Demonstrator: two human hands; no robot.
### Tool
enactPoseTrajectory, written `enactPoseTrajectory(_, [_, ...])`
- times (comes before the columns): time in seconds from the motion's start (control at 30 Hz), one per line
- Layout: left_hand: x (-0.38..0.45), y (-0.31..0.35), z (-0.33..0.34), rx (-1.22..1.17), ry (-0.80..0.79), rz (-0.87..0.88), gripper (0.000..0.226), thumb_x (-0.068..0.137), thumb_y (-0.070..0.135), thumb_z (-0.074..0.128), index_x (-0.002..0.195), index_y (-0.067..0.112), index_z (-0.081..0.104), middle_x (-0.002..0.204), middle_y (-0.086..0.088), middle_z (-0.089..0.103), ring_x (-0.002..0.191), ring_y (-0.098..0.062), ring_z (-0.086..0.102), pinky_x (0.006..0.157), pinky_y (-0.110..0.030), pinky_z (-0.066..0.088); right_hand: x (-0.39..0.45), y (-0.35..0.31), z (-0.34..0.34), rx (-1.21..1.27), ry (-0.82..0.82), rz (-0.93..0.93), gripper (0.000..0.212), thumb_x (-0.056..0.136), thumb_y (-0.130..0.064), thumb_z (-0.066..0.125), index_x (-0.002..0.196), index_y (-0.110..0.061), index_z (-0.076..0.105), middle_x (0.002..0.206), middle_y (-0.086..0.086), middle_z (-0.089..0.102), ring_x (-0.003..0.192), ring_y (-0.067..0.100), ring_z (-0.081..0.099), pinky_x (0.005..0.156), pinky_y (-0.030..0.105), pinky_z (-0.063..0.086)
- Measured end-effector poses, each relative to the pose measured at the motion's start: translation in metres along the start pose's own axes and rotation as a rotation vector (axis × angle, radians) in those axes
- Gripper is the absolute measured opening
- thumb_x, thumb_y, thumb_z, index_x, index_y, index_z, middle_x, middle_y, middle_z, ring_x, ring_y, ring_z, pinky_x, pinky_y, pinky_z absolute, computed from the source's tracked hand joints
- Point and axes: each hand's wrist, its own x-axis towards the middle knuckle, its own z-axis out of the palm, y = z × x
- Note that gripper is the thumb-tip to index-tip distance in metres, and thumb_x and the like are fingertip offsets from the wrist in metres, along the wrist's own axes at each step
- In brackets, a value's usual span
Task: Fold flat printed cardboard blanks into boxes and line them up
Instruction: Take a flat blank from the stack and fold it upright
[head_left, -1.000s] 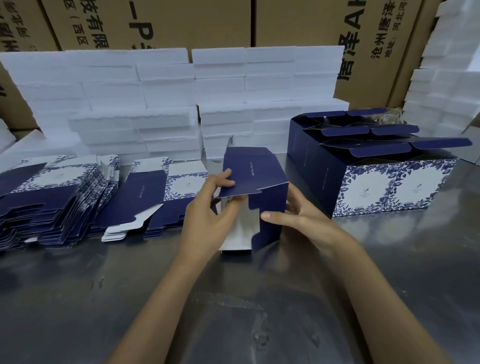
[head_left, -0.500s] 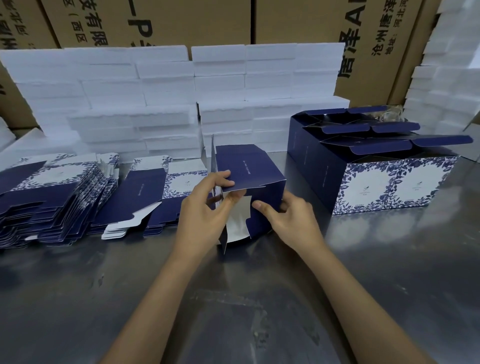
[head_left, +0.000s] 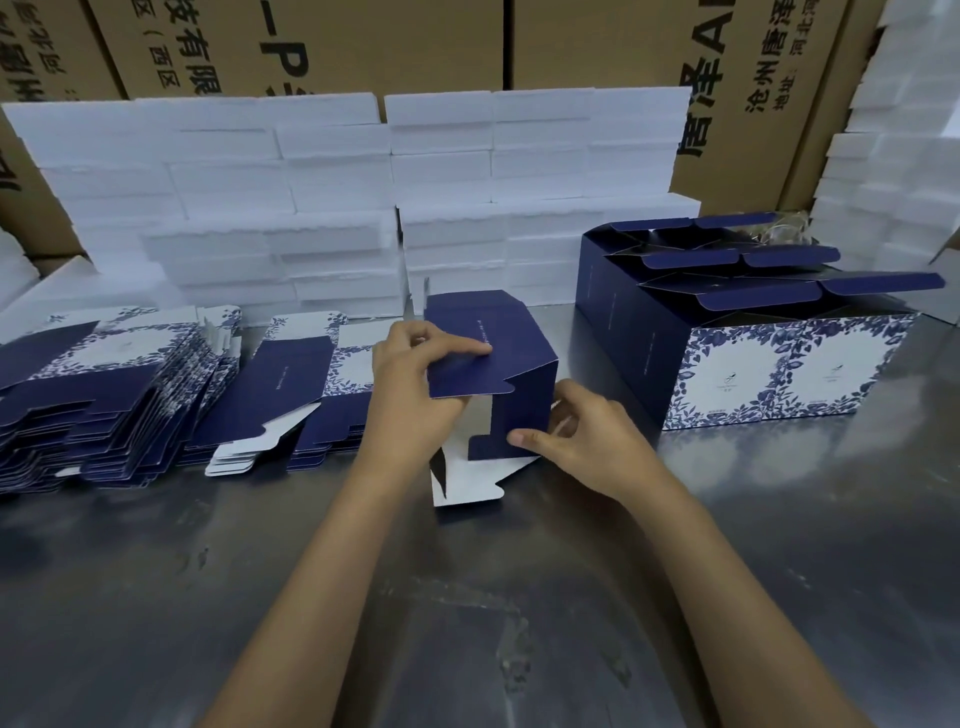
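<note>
The half-folded navy box (head_left: 488, 374), white inside, stands mid-table (head_left: 519, 597). The left hand (head_left: 410, 395) pinches its top panel; the right hand (head_left: 587, 441) pinches its lower flap. Flat blanks (head_left: 119, 395) lie left, finished boxes (head_left: 753, 332) right, white foam blocks (head_left: 337, 208) behind.

Steel table (head_left: 779, 545): flat blanks (head_left: 104, 405) left, folded boxes (head_left: 753, 353) right, foam stacks (head_left: 291, 218) behind
</note>
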Motion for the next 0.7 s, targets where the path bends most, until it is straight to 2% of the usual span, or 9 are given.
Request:
enactPoseTrajectory(0.07, [0.000,0.000,0.004,-0.063,0.012,-0.025,0.039,0.082,-0.011,0.069,0.103,0.022,0.076,0.126,-0.005,0.054,0.123,-0.017,0.051,0.096,-0.008,0.036,0.000,0.003,-0.001,-0.110,-0.042,0.008,0.040,0.082,-0.062,0.073,0.082,-0.025,0.059,0.073,-0.010,0.062,0.070,0.008,0.059,0.057,0.027,0.038])
enactPoseTrajectory(0.17, [0.000,-0.004,0.005,-0.158,0.028,-0.087,0.055,0.079,-0.023,0.057,0.102,0.024,0.073,0.134,-0.003,0.055,0.125,-0.011,0.052,0.094,-0.004,0.035,0.000,0.007,0.001,-0.200,-0.121,0.026,0.052,0.090,-0.060,0.066,0.062,-0.018,0.053,0.061,-0.005,0.055,0.061,0.014,0.053,0.054,0.029,0.034])
enactPoseTrajectory(0.33, [-0.004,-0.004,0.007,-0.227,0.082,-0.071,0.050,0.079,-0.023,0.060,0.103,0.019,0.073,0.133,-0.007,0.057,0.115,0.001,0.054,0.090,-0.002,0.034,0.002,0.006,0.003,-0.146,-0.129,0.022,0.055,0.097,-0.046,0.065,0.057,-0.015,0.044,0.055,-0.003,0.042,0.054,0.013,0.041,0.050,0.026,0.028])
enactPoseTrajectory(0.5, [-0.004,-0.006,0.008,-0.247,0.085,-0.064,0.048,0.080,-0.022,0.061,0.104,0.018,0.074,0.132,-0.006,0.058,0.116,0.000,0.054,0.093,-0.004,0.035,-0.001,0.004,-0.001,-0.100,-0.112,0.032,0.054,0.092,-0.052,0.068,0.059,-0.013,0.051,0.055,0.000,0.050,0.057,0.017,0.047,0.056,0.030,0.037])
enactPoseTrajectory(0.63, [-0.004,-0.009,0.010,-0.232,0.084,-0.052,0.048,0.079,-0.022,0.062,0.101,0.019,0.074,0.131,-0.006,0.058,0.116,-0.001,0.055,0.093,-0.005,0.036,-0.002,-0.002,-0.006,-0.081,-0.071,-0.005,0.059,0.094,-0.044,0.070,0.053,-0.014,0.039,0.056,0.001,0.038,0.056,0.019,0.036,0.055,0.031,0.033])
enactPoseTrajectory(0.7, [-0.004,-0.010,0.011,-0.240,0.094,-0.054,0.049,0.078,-0.022,0.062,0.099,0.021,0.075,0.131,-0.004,0.058,0.115,0.002,0.055,0.094,-0.006,0.038,-0.003,-0.005,-0.006,-0.083,-0.070,-0.006,0.059,0.094,-0.044,0.070,0.054,-0.011,0.040,0.056,0.001,0.037,0.056,0.019,0.035,0.056,0.031,0.033])
